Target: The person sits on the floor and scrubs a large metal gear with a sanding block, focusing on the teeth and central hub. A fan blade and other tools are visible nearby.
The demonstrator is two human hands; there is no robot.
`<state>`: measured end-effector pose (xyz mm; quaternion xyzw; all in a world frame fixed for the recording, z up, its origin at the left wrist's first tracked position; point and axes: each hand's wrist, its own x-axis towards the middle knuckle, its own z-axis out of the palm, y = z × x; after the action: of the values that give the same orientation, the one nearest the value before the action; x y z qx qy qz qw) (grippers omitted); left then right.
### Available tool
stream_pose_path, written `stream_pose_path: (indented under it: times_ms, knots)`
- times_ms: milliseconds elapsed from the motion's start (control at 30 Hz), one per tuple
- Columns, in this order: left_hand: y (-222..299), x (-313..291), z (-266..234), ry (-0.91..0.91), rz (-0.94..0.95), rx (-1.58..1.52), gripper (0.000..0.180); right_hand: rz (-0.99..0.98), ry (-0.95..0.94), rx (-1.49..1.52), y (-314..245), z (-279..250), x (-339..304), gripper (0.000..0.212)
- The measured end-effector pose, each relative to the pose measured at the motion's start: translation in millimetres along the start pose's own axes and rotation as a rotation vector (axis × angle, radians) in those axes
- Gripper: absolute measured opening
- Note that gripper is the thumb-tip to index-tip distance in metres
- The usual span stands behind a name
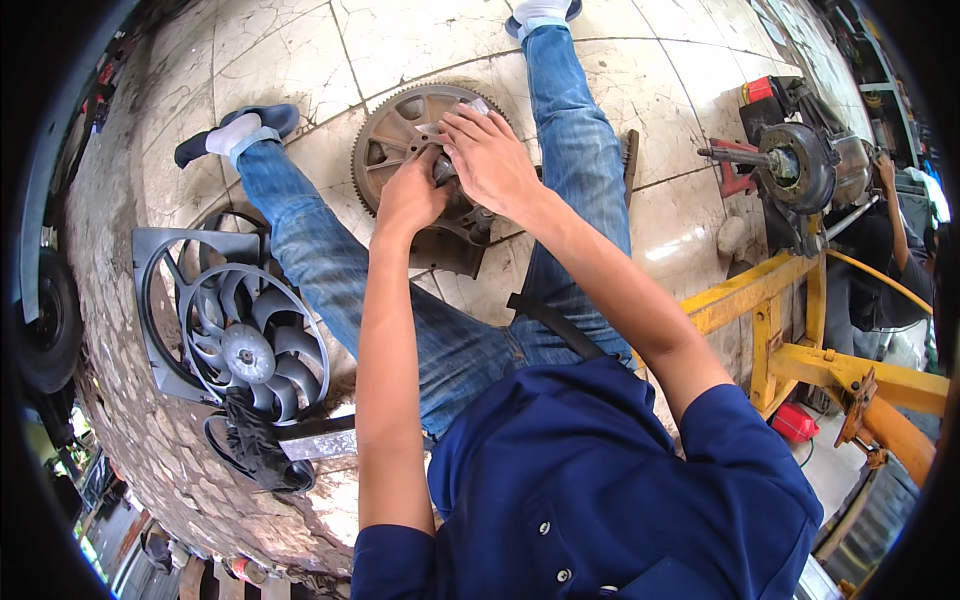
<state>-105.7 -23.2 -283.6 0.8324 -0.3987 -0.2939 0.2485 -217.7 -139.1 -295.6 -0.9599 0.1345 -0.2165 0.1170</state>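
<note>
Evidently, the work sits low: a toothed metal wheel is down by the tiled floor, between the person's spread legs. The left hand reaches in near the wheel's middle, beside a small grey metal piece; the right hand lies across the wheel, fingers close together, a pale grey scrap by its fingertips. What lies beneath is hidden — whether either hand is clamped on anything cannot be told. The left hand would do well to steady the middle while the right presses evenly, since pushing near the rim could rock the wheel — and fingertips are best kept off the teeth.
</note>
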Motion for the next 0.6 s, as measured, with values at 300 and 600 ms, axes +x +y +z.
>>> stream_pose_path:
  times_ms: [300, 600]
  knots:
    - [-4.2, -3.5, 2.3, 0.047, 0.002, 0.033, 0.050, -0.034, -0.047, 0.098, 1.9, -8.8, -6.9, 0.034]
    - [-1.6, -3.9, -0.4, 0.054, 0.020, 0.008, 0.049, -0.037, -0.043, 0.072, 5.6, -15.3, -10.4, 0.035]
